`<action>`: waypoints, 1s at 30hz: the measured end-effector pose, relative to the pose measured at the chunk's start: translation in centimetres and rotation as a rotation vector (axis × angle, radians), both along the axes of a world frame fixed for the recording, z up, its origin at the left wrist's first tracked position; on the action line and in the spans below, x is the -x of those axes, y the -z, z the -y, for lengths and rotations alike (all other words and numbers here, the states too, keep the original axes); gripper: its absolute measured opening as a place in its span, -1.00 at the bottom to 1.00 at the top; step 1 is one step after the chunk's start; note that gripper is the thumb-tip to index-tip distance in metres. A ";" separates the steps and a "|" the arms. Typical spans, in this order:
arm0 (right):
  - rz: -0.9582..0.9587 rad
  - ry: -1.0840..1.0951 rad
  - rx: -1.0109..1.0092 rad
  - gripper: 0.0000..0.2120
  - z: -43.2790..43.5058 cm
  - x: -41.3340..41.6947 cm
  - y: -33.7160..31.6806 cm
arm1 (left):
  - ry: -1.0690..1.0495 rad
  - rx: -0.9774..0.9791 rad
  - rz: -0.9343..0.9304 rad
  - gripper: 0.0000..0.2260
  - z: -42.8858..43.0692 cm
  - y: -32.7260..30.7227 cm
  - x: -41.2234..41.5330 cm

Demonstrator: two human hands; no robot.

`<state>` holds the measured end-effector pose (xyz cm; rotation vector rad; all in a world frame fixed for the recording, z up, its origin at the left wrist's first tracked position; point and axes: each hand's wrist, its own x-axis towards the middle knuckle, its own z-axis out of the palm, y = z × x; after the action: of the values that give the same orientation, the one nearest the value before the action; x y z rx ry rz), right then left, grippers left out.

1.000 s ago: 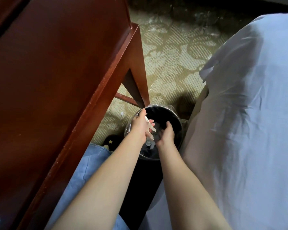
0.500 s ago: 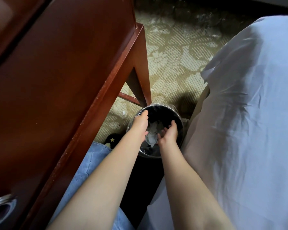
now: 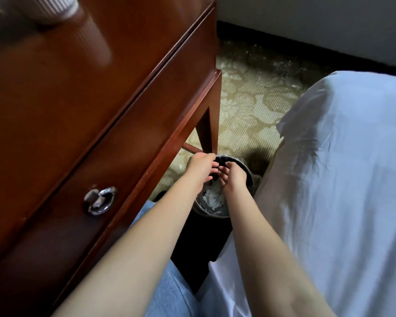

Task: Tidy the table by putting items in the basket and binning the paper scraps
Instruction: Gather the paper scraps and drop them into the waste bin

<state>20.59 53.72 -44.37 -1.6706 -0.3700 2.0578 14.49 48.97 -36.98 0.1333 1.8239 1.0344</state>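
Left hand (image 3: pixel 201 168) and right hand (image 3: pixel 234 177) hang over the mouth of the bin (image 3: pixel 248 167), fingers loose and spread, fingertips close together, nothing visible in either; paper scraps (image 3: pixel 212 199) lie white at the bin's bottom; the bin stands on the carpet (image 3: pixel 242 99), right of the table (image 3: pixel 78 99) and left of the bed (image 3: pixel 329 179). This handful looks binned; next, I judge, both hands must lift clear of the table's edge and return left to the tabletop; the basket is out of view.
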 end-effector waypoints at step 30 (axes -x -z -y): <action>-0.383 -0.187 -0.772 -0.81 12.7 6.8 -31.5 | -0.397 -0.759 -0.379 -0.86 16.3 -27.3 6.1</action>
<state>13.78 41.01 -12.82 -0.7930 -1.0492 1.9289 8.41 32.65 -9.69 0.4600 1.7211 2.0694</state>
